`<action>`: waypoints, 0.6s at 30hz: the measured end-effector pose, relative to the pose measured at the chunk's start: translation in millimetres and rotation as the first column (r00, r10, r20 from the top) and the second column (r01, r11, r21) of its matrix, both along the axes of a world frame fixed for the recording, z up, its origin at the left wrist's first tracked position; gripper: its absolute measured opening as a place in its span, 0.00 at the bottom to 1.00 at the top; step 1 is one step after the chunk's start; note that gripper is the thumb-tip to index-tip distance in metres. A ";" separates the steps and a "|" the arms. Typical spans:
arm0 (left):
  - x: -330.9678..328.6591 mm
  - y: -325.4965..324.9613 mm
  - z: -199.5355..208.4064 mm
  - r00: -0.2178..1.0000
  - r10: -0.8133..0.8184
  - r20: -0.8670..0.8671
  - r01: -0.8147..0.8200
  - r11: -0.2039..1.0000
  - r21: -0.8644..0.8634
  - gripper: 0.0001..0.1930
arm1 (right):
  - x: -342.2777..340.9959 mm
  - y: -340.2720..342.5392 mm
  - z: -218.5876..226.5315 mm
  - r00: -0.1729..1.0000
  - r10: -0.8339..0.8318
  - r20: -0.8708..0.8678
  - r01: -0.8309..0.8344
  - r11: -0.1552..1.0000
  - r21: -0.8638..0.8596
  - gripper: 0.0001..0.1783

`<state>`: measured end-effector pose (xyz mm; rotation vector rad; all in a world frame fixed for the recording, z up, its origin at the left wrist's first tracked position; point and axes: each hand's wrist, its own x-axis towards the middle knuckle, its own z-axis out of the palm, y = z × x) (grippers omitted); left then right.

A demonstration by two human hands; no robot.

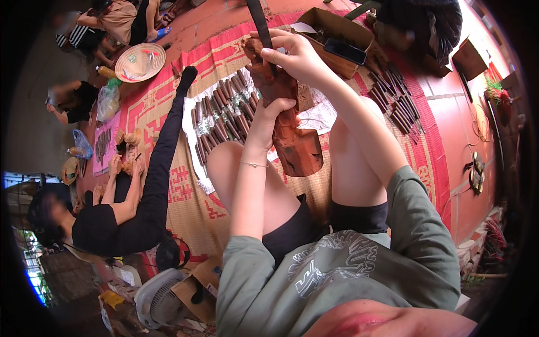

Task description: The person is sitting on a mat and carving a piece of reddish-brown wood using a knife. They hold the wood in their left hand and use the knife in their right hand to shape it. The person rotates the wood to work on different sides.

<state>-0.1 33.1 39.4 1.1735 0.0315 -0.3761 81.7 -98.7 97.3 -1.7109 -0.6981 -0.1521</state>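
A reddish-brown carved wooden figure [300, 151] stands tilted between my knees, its broad base toward me. My left hand [270, 119] is closed round its middle, thumb across the front. At the upper part of the carving, my right hand [296, 56] pinches a long, dark, flat strip [258, 19] between thumb and fingers. That strip runs from the top edge of the picture down against the wood; whether it is a file or a sanding strip I cannot tell. Beyond my left knee, several wood-handled carving tools [222, 115] lie in rows on a white cloth [191, 132].
More carving tools [396, 101] lie on the patterned mat [191, 216] at the right. A wooden box [331, 25] with a phone [345, 51] on its edge stands ahead. At the left another person [112, 224] works on a small wooden piece, one leg stretched out. A fan [160, 297] stands at the lower left.
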 end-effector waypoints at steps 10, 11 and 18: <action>-3.8 -5.3 6.1 1.000 -0.008 0.010 0.008 0.999 -0.042 0.17 | -3.4 -8.1 4.8 0.987 0.138 -0.082 -0.134 0.990 0.054 0.13; -3.6 -4.9 5.1 1.000 -0.016 0.014 0.016 1.000 -0.025 0.17 | -4.1 -7.2 5.8 0.989 0.129 -0.077 -0.124 0.990 0.065 0.14; -4.7 -4.9 5.0 0.999 -0.033 0.027 0.035 0.997 -0.070 0.18 | 1.5 -7.8 7.5 0.950 0.244 -0.194 -0.199 0.954 0.226 0.14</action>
